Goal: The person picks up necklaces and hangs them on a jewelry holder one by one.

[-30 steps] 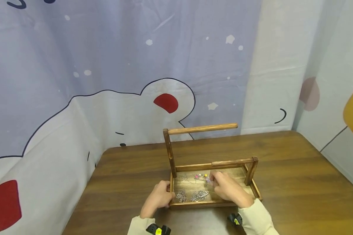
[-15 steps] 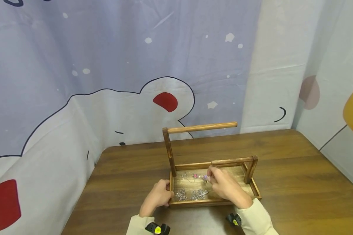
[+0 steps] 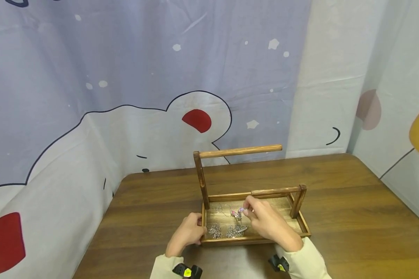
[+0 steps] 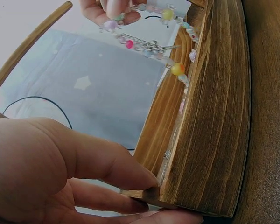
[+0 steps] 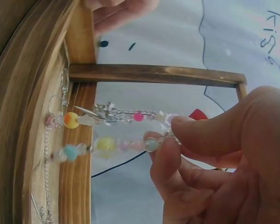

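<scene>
A wooden tray (image 3: 241, 241) with raised handle bars stands on the table. My left hand (image 3: 187, 233) grips its left end, thumb on the rim and fingers against the outside. Above the tray floor, my right hand (image 3: 270, 223) pinches a string of colourful beads (image 5: 105, 144) between thumb and fingers. The string hangs in a loop with yellow, pink, blue and clear beads, plus silver chain and a pointed charm. Two heaps of silver chain, a left heap (image 3: 215, 231) and a right heap (image 3: 236, 231), lie along the tray's front. A thin chain (image 3: 225, 210) lies behind them.
A tall handle bar (image 3: 241, 151) rises from the tray's left post (image 3: 201, 180). A lower bar (image 3: 276, 192) runs along the back to a short right post (image 3: 298, 201). Behind the brown table (image 3: 153, 197) hangs a printed curtain (image 3: 146, 77).
My right hand has shifted slightly left and lifted the bead string, which now hangs from the fingertips instead of lying spread out. My left hand keeps its hold on the tray.
</scene>
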Tool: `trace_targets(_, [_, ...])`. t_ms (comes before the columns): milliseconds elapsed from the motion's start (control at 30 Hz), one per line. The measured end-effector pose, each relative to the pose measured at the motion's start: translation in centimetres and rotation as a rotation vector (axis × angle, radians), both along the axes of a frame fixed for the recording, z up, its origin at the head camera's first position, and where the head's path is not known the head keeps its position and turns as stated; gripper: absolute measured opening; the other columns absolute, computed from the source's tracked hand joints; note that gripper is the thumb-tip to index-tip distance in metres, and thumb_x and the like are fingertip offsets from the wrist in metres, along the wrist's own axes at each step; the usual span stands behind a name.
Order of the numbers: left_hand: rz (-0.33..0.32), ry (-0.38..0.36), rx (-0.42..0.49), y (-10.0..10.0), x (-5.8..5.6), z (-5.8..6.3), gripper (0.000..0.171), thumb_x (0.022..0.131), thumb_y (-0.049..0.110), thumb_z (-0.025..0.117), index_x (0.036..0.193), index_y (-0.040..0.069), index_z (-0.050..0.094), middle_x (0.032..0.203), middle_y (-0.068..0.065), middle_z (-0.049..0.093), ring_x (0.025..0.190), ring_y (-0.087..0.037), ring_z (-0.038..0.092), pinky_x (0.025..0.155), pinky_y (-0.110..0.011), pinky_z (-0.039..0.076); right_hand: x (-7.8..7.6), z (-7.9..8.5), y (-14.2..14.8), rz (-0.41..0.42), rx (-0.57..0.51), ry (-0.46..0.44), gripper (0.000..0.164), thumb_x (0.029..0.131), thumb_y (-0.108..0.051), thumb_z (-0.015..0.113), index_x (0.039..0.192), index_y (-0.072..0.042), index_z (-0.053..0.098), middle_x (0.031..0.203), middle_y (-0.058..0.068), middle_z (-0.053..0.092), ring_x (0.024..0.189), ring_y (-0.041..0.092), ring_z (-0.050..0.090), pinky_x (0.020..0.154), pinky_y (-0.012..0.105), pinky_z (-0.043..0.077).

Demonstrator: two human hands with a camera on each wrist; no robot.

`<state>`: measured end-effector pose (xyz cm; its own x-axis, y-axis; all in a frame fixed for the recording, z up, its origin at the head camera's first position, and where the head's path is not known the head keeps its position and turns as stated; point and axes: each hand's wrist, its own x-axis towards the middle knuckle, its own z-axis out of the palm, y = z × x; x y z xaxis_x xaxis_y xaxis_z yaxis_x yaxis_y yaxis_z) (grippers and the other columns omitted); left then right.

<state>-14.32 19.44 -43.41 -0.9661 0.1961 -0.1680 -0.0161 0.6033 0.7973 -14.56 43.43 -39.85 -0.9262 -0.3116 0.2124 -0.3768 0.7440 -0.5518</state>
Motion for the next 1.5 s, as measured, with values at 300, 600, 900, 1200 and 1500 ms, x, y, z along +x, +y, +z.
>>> trace_targets(300, [0.006, 0.006, -0.004, 0.2, -0.1, 0.0, 0.038, 0.073, -0.004, 0.055, 0.110, -0.013, 0.052, 0.068, -0.007, 0.051, 0.042, -0.012, 0.048, 0.039, -0.027, 0.048, 0.3, 0.6, -0.2, 0.048, -0.099, 0.033, 0.008, 0.085, -0.007, 0.059, 0.088, -0.013, 0.054, 0.066, -0.007, 0.051, 0.050, 0.005, 0.043, 0.043, 0.021, 0.040])
trace_targets(600, [0.001, 0.018, -0.006, 0.1, -0.1, -0.3, 0.030, 0.072, -0.004, 0.055, 0.101, -0.011, 0.055, 0.065, -0.005, 0.049, 0.040, -0.011, 0.047, 0.038, -0.027, 0.047, 0.1, 1.5, -0.6, 0.095, -0.219, 0.140, 0.004, 0.085, -0.003, 0.058, 0.086, -0.004, 0.055, 0.068, -0.002, 0.055, 0.056, 0.003, 0.048, 0.051, 0.018, 0.045])
trace_targets(900, [0.003, 0.003, 0.005, 0.1, 0.0, -0.3, 0.036, 0.072, -0.005, 0.055, 0.107, -0.013, 0.053, 0.066, -0.005, 0.047, 0.041, -0.011, 0.047, 0.039, -0.028, 0.047, -0.6, 2.9, -1.2, 0.074, -0.310, 0.252, 0.009, 0.084, 0.002, 0.059, 0.088, -0.005, 0.056, 0.070, 0.001, 0.057, 0.058, 0.007, 0.051, 0.050, 0.019, 0.045])
trace_targets(1200, [0.011, 0.001, 0.000, 0.0, 0.0, -0.2, 0.045, 0.073, -0.004, 0.055, 0.116, -0.016, 0.048, 0.067, -0.006, 0.046, 0.041, -0.012, 0.048, 0.039, -0.029, 0.048, -1.6, 4.2, -0.9, 0.083, -0.321, 0.263, 0.007, 0.085, 0.000, 0.059, 0.090, -0.005, 0.057, 0.072, 0.004, 0.060, 0.056, 0.004, 0.049, 0.049, 0.020, 0.043])
trace_targets(1500, [0.017, -0.010, 0.010, 0.0, 0.0, -0.2, 0.048, 0.073, -0.004, 0.055, 0.118, -0.016, 0.047, 0.069, -0.007, 0.048, 0.042, -0.012, 0.048, 0.039, -0.029, 0.048, -2.6, 5.4, -0.6, 0.057, -0.346, 0.246, 0.006, 0.086, -0.001, 0.057, 0.091, -0.005, 0.057, 0.077, 0.007, 0.061, 0.061, 0.012, 0.056, 0.052, 0.022, 0.046])
